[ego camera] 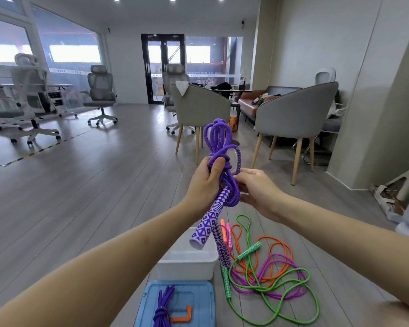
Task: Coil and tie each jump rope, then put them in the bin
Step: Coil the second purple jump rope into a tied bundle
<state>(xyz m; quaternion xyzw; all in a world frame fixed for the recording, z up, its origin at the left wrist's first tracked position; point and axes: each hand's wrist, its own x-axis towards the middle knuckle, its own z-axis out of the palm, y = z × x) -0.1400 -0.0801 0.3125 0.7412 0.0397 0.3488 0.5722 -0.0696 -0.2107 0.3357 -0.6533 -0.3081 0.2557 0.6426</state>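
Note:
My left hand (204,182) grips a coiled purple jump rope (219,142) around its wrapped middle, held up in front of me. Its two purple-and-white patterned handles (204,228) hang down below the hand. My right hand (257,187) pinches the rope's strands just right of the knot. On the floor beneath stands a white bin (187,263). Right of it lie loose green (281,300), orange (276,251) and magenta (281,267) jump ropes, tangled together. Another coiled purple rope (163,305) rests on a blue lid (198,303).
Two grey armchairs (295,119) on wooden legs stand ahead, with office chairs (100,90) further back left. A wall corner and cardboard scraps (385,199) are to the right. Wood floor stretches out to the left.

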